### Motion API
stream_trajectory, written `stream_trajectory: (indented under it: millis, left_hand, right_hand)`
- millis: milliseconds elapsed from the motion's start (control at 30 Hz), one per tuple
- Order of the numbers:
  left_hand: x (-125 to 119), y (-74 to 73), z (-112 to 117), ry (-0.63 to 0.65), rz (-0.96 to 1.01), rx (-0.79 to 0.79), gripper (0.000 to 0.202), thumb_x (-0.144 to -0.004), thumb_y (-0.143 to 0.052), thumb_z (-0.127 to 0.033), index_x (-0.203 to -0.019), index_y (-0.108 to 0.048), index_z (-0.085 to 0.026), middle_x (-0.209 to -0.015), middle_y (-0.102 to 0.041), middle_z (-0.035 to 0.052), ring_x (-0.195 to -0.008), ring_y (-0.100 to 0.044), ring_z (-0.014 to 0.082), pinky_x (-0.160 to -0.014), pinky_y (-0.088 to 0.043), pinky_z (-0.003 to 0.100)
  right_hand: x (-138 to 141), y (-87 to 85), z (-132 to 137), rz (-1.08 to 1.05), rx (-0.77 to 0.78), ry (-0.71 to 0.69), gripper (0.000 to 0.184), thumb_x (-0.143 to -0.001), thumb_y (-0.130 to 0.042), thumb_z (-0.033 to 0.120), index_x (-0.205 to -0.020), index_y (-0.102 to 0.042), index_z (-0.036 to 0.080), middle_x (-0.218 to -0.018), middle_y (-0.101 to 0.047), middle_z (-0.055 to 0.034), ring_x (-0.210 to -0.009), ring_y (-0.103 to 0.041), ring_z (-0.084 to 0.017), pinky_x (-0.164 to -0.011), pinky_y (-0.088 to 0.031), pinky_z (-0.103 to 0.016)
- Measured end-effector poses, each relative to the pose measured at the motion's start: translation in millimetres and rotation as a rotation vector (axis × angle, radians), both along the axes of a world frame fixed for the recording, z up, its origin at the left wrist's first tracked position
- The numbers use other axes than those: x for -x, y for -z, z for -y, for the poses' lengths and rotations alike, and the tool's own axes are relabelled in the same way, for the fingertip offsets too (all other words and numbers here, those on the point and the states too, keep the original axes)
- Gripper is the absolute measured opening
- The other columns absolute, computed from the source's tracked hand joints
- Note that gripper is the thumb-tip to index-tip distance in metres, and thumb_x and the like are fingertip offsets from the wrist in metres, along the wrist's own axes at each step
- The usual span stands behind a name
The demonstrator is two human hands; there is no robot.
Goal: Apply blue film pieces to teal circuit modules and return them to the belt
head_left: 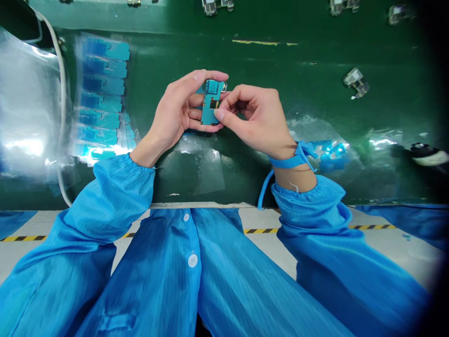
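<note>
A small circuit board (210, 104), mostly covered in blue film, is held upright above the green bench. My left hand (178, 100) grips it by its edges, thumb at the top and fingers behind and below. My right hand (254, 114) pinches with thumb and forefinger at the board's right edge, beside a dark rectangular opening. Whether a bit of film sits in that pinch is hidden by the fingertips. A blue wrist strap (289, 161) with a coiled cord circles my right wrist.
On the left lie a sheet of blue film pieces (103, 93), a white cable (63, 103) and clear plastic bags (28, 107). A small metal-and-board part (356, 83) rests at right, with several similar parts along the back. Crumpled blue film (331, 154) lies right of my wrist.
</note>
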State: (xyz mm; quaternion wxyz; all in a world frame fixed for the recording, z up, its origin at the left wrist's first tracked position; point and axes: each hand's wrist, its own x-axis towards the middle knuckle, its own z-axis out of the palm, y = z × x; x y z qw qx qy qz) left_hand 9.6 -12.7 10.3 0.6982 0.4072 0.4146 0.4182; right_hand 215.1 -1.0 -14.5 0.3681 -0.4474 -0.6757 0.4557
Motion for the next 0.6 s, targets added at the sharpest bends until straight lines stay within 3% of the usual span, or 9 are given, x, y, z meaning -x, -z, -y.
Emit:
stream_trajectory:
  millis: [133, 433, 600]
  left_hand:
    - [0, 0.4, 0, -0.008, 0.040, -0.006, 0.036, -0.098, -0.070, -0.057, -0.117, -0.080, -0.027, -0.110, -0.088, 0.0031, -0.087, -0.086, 0.0281, -0.076, -0.076, 0.040]
    - [6, 20.4, -12, 0.025, 0.067, -0.075, 0.044, -0.093, -0.077, -0.062, -0.119, -0.084, -0.027, -0.104, -0.087, 0.0083, -0.087, -0.086, 0.0334, -0.073, -0.077, 0.046]
    - [6, 23.0, -12, 0.012, 0.056, -0.069, 0.049, -0.092, -0.079, -0.065, -0.122, -0.083, -0.026, -0.093, -0.085, 0.0097, -0.092, -0.086, 0.0365, -0.073, -0.077, 0.049]
  right_hand:
    - [-1, 0.5, 0, 0.008, -0.006, -0.019, 0.058, -0.080, -0.089, 0.085, -0.084, -0.069, 0.030, -0.087, -0.075, -0.0032, -0.084, -0.068, -0.025, -0.085, -0.066, -0.044]
    - [-2, 2.3, -2, 0.028, -0.053, -0.040, 0.061, -0.086, -0.083, 0.085, -0.088, -0.068, 0.026, -0.090, -0.073, -0.0037, -0.083, -0.068, -0.022, -0.084, -0.066, -0.041]
    - [-4, 5.4, -3, 0.024, -0.067, -0.046, 0.059, -0.089, -0.082, 0.083, -0.088, -0.069, 0.025, -0.089, -0.072, -0.0036, -0.085, -0.070, -0.023, -0.086, -0.067, -0.041]
